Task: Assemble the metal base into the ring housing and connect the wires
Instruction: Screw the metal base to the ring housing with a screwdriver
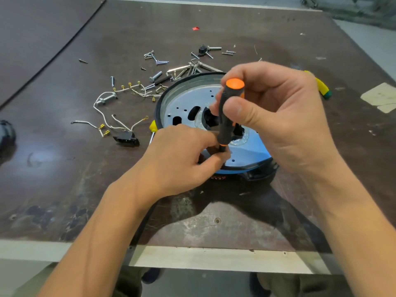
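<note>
While the right hand [270,116] grips the screwdriver [228,116] upright, left hand [182,159] pinches its tip at the near edge of the metal base [184,99]. Base sits inside ring housing [159,108]; fastening underway. Wires [111,123], screws [154,57] lie loose on table [64,168], unconnected.

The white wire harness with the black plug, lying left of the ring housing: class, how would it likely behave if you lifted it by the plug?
The wire harness would probably hang floppy, since its thin white leads already curl loosely on the table. It looks light. Its splayed brass terminals might snag the loose screws nearby.
</note>
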Demonstrator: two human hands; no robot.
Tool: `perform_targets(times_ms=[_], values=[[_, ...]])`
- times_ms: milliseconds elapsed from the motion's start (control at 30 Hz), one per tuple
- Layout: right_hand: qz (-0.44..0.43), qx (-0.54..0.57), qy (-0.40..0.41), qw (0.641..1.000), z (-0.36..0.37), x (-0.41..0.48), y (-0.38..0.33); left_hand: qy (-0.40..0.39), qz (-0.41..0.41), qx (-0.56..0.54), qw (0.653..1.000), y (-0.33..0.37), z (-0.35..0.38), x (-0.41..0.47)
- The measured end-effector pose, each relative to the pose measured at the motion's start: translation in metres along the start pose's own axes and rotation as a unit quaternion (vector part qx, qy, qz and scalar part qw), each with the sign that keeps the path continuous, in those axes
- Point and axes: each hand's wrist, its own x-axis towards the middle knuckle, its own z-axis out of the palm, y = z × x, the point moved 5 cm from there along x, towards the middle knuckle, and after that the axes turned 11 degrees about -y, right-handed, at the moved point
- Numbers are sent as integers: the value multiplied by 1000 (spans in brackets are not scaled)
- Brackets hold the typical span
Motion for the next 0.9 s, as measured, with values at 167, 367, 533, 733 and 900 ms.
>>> perform_targets(times_ms=[167, 367, 533, 733, 900], values=[[-3, -23, 26, 999, 3, -1, -2, 1, 1, -3, 1000, -1, 1, 0], [2, -72, 129, 989, -3, -8, -3, 10, 10, -7, 1000, 2, 2, 1], [13, -27, 48, 998, 2, -3, 4, 16, 10, -6, 1000, 0, 2, 2], [26, 14, -5, 1000, 2, -3, -1, -1, -4, -4, 1000, -1, 2, 2], [0, -64, 64, 996, 2, -3, -7, 5, -7, -11, 1000, 0, 2, 2]])
